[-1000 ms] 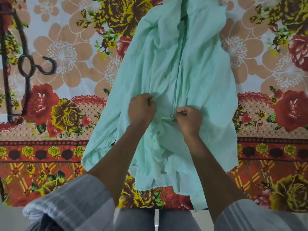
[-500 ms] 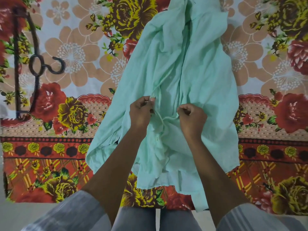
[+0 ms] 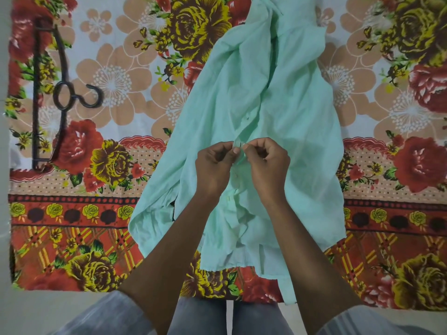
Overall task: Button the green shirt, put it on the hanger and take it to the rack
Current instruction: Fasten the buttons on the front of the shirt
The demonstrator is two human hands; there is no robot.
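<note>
The mint green shirt [image 3: 271, 97] lies front up on a flowered sheet, its collar at the top edge of the head view and its hem near me. At the middle of the placket, my left hand [image 3: 214, 163] and my right hand [image 3: 267, 163] meet thumb to thumb. Both pinch the shirt's front edges around a small button [image 3: 238, 145] held between their fingertips. A dark hanger [image 3: 60, 97] lies flat on the sheet at the far left, hook pointing right, well away from both hands.
The flowered sheet [image 3: 121, 189] covers the surface from edge to edge; its near border ends just before my knees [image 3: 227, 317]. A pale wall or floor strip [image 3: 4, 165] runs along the left side.
Both hands have come together at the placket and risen slightly up the shirt. The front edges, held apart earlier, are now pinched together around a button.
</note>
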